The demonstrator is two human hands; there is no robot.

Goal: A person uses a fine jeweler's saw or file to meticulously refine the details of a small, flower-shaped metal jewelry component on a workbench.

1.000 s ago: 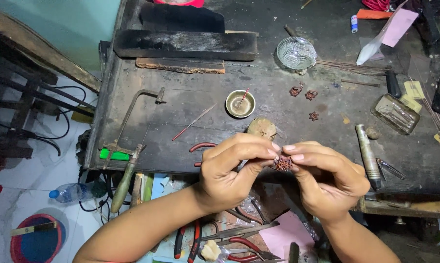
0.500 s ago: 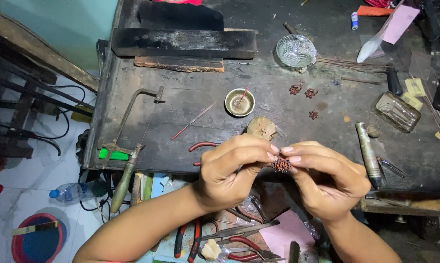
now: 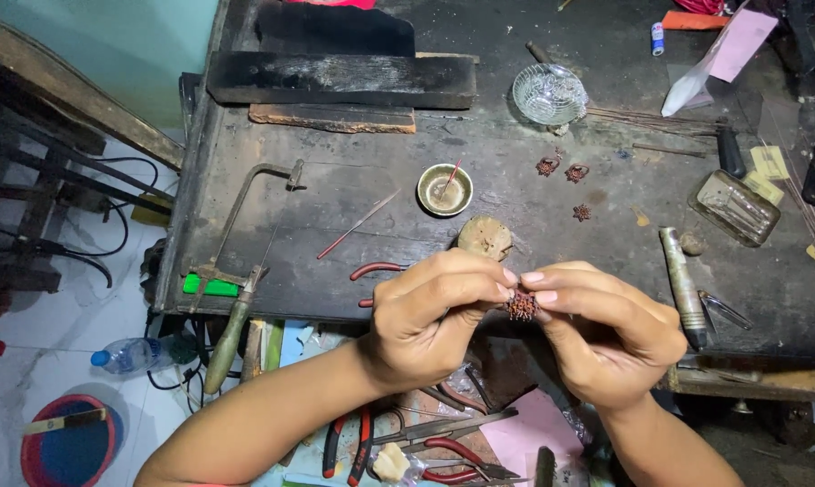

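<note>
Dark and scarred, the bench point(image 3: 353, 194) fills most of the view, its near edge running just behind the person's hands, so the work is held out over the gap above a lower tray of red-handled pliers point(image 3: 398, 442). The left hand point(image 3: 434, 316) and right hand point(image 3: 606, 338) meet fingertip to fingertip, each grip closed in a tight pinch on a small reddish wire ornament point(image 3: 522, 306), held up between them, probably so both thumbs can turn and press it. Three like pieces point(image 3: 561, 169) lie farther back to the right, near a small glass dish point(image 3: 549, 94). A little brass bowl point(image 3: 444, 189) sits far of the left hand, a frame saw point(image 3: 240, 234) along the left edge. Open room lies mid-bench, between the bowl and the dark block point(image 3: 340, 79) at the back.
</note>
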